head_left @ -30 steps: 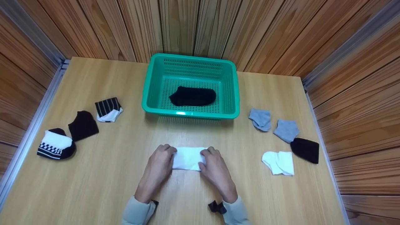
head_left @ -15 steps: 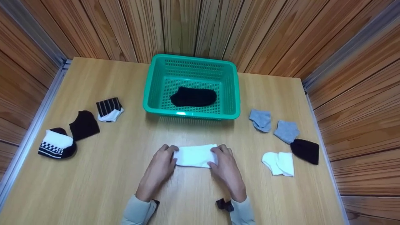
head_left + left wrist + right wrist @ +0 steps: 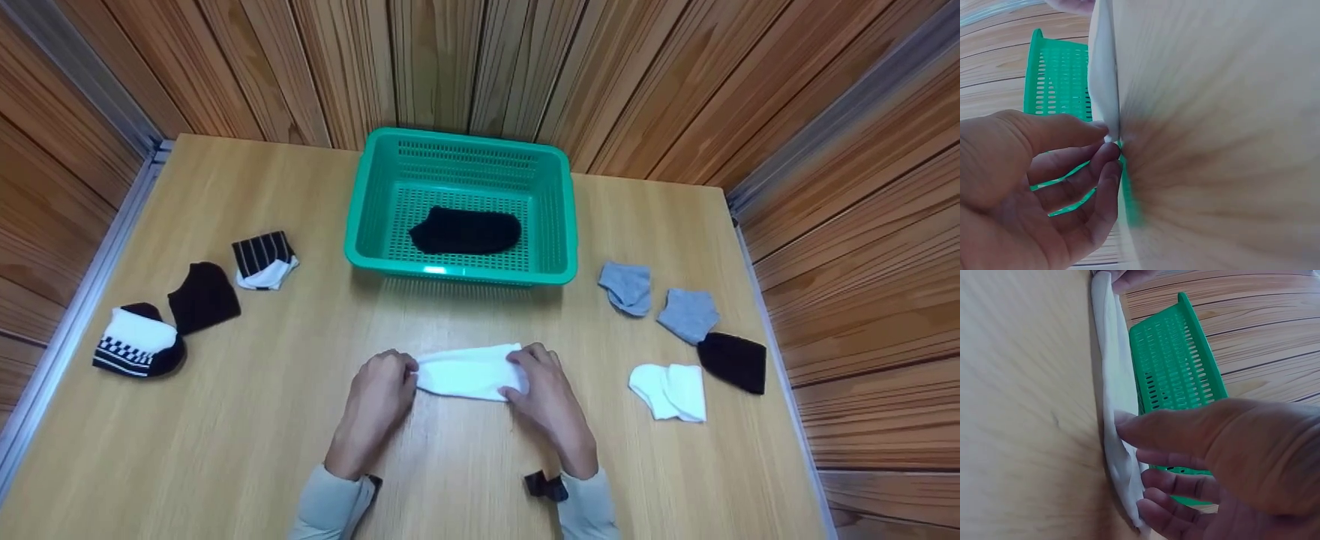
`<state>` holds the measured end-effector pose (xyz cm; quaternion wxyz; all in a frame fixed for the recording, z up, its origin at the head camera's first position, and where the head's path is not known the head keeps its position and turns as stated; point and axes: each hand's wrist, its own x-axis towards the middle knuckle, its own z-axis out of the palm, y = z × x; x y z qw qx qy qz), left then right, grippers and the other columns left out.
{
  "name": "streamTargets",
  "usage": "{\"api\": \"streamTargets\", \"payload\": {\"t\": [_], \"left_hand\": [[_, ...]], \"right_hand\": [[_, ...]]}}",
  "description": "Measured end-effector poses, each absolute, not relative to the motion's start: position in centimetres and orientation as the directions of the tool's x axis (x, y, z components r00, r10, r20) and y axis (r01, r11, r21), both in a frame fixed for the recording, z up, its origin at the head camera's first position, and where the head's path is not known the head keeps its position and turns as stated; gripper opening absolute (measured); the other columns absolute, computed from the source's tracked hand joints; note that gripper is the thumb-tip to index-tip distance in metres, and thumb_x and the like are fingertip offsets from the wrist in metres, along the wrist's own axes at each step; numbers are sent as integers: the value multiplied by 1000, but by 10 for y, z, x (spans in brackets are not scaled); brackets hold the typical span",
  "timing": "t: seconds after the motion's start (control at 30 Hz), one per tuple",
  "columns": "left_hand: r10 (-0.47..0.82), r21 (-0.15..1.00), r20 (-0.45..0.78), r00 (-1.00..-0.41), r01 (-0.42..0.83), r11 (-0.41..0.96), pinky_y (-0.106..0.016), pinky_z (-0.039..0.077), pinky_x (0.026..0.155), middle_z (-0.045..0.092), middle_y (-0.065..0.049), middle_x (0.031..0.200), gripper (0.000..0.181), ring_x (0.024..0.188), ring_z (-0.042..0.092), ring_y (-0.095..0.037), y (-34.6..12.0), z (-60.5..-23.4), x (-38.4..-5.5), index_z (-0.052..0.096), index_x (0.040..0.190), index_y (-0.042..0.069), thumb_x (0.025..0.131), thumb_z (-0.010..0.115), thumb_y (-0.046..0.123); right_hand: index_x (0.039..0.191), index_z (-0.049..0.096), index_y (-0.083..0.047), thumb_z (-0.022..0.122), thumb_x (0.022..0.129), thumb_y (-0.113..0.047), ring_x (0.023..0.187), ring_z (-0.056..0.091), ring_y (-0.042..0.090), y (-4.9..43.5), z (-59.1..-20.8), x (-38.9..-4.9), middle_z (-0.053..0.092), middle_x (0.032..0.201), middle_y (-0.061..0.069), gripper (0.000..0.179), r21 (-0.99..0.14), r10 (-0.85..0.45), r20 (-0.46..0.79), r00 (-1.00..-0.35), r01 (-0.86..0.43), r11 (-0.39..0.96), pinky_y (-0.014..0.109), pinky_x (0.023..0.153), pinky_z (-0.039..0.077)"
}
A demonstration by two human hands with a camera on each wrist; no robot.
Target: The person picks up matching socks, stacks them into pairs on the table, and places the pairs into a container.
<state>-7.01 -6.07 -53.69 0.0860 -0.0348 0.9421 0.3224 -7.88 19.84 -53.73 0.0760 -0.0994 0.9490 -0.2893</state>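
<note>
A white sock (image 3: 469,373) lies flat and stretched sideways on the table in front of the basket. At its narrowed left end, my left hand (image 3: 379,390) pinches the tip between thumb and forefinger, as the left wrist view shows up close. My right hand (image 3: 551,397) holds the wider right end, thumb on the near side and fingers at the far edge. In the right wrist view the thumb (image 3: 1151,430) presses into the white cloth, which bunches slightly there.
Behind the sock stands a green basket (image 3: 461,271) with a black sock (image 3: 466,231) inside. Striped (image 3: 262,255), black (image 3: 204,298) and checkered (image 3: 139,341) socks lie left. Grey (image 3: 626,289), black (image 3: 732,363) and white (image 3: 669,392) socks lie right. Wood-panelled walls enclose the table.
The white sock has been drawn out longer to the right as my right hand moved right. My left hand has shifted slightly left, and the sock's left end has narrowed.
</note>
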Motion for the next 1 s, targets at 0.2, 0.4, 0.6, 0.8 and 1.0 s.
{"api": "streamTargets", "payload": {"t": [0.2,0.4,0.6,0.8,1.0], "left_hand": [[-55,536,-132,-990,-118,836,-44,62,78,74,-14,92,15,88,72,-29,-65,-533,-70,80,99,-1,93,67,-3],[22,559,-32,-999,0,829,-42,61,82,69,-15,104,19,96,66,-28,-55,-526,-68,77,109,0,94,65,-1],[177,575,-25,-984,130,808,-38,62,91,68,-14,114,28,101,65,-25,-46,-531,-64,74,119,1,93,79,11],[128,539,-107,-986,50,841,-42,59,95,64,-19,119,54,105,62,-27,-49,-535,-66,66,131,-3,85,88,12],[178,548,-102,-979,94,831,-40,59,91,64,-18,119,47,104,59,-27,-46,-529,-66,67,131,-1,89,84,13]], "right_hand": [[135,68,-8,83,91,-16,111,57,20,198,-537,-79,63,131,7,47,-612,-290,-118,-950,-161,774,38,93,55],[135,67,-7,81,93,-17,108,60,18,200,-536,-78,63,128,6,46,-634,-319,-128,-939,-170,754,35,91,56],[136,66,-6,79,94,-16,106,64,19,205,-534,-81,64,128,7,45,-666,-305,-174,-936,-116,737,37,92,58],[134,66,-4,82,90,-9,103,64,20,208,-534,-82,65,125,9,47,-681,-298,-146,-943,-123,722,36,90,58],[133,67,-5,83,90,-11,101,64,19,211,-532,-82,67,122,8,46,-671,-323,-135,-937,-153,725,33,88,57]]}}
